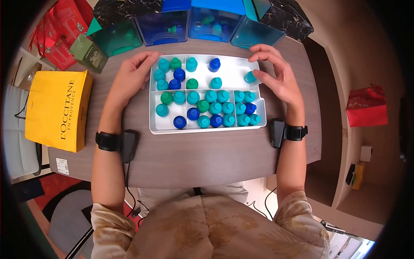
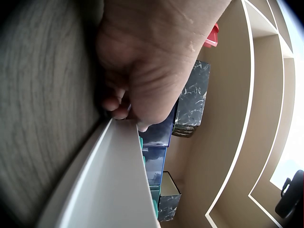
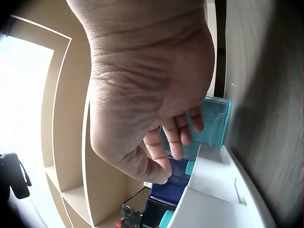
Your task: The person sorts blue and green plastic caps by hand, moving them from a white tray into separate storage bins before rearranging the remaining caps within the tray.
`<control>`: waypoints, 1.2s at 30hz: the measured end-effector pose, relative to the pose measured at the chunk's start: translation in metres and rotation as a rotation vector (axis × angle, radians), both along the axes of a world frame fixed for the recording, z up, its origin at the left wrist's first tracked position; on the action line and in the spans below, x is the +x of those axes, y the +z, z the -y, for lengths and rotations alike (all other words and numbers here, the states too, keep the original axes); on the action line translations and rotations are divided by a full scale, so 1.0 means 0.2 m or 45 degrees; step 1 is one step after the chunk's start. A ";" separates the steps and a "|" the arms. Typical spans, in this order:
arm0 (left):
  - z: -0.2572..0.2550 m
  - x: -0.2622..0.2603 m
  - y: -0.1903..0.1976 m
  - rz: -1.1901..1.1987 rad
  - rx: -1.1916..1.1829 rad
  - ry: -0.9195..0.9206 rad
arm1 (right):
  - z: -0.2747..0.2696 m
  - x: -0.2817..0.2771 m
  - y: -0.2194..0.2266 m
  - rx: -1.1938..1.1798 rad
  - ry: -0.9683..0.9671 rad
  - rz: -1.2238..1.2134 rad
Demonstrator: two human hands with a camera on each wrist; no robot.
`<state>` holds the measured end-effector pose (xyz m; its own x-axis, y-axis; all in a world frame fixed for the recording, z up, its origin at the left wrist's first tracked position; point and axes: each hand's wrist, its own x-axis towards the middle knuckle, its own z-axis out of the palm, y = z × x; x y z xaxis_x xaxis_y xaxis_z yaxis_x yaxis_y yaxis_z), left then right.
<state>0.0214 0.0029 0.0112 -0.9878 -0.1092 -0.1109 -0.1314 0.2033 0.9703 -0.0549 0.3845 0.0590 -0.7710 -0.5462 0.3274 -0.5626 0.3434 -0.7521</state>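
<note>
A white divided tray holds several small teal, green and blue bottles. My left hand is at its back left corner; in the left wrist view the thumb lies over the rim and the curled fingers are outside the wall. At the right end, my right hand hovers over the tray edge with fingers spread. Its thumb tip is right by a tilted teal bottle in the back right compartment. A blue bottle and another teal bottle stand farther left in that compartment.
Behind the tray stand translucent bins: green, blue, brighter blue and teal, some with bottles inside. A yellow bag and a green box are at left. A red bag sits at right.
</note>
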 end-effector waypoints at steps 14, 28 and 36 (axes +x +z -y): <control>0.00 -0.01 0.01 -0.007 -0.017 -0.001 | -0.01 0.22 0.29 0.441 -0.033 0.021; -0.01 0.00 0.02 0.000 -0.024 0.019 | 0.05 0.33 0.31 0.722 0.043 0.197; 0.00 -0.01 0.00 -0.012 -0.010 0.006 | 0.05 0.28 0.35 0.233 -0.234 -0.209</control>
